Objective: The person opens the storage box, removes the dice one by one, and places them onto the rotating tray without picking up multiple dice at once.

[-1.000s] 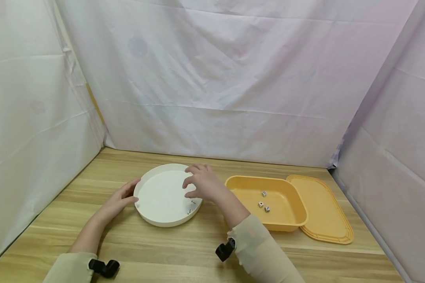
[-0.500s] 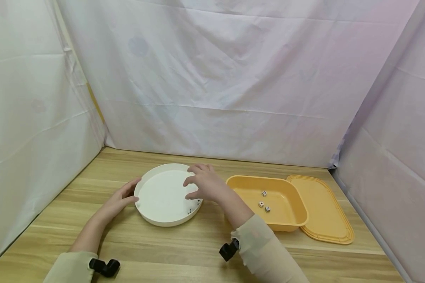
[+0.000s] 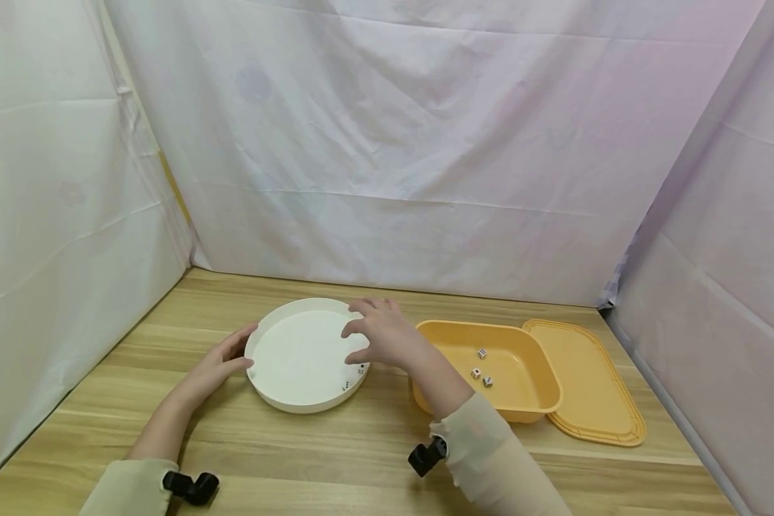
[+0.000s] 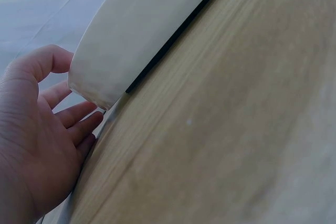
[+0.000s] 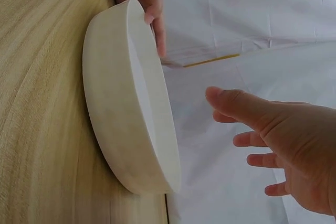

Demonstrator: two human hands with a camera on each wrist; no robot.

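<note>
Dice [image 3: 360, 370] may scatter if the left hand [image 3: 216, 365], fingers straight against the tray [image 3: 297, 358], nudges it; right hand [image 3: 387, 335] hovers spread, empty

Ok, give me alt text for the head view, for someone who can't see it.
A person's left hand touches the rim of a round white tray holding two dice; the right hand hovers open above them. Beside it, an orange tub holds three dice, lid alongside.

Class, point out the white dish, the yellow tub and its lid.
white dish [image 3: 290, 358], head view, bare floor
yellow tub [image 3: 519, 412], head view, near wall
lid [image 3: 590, 390], head view, flat middle
</note>
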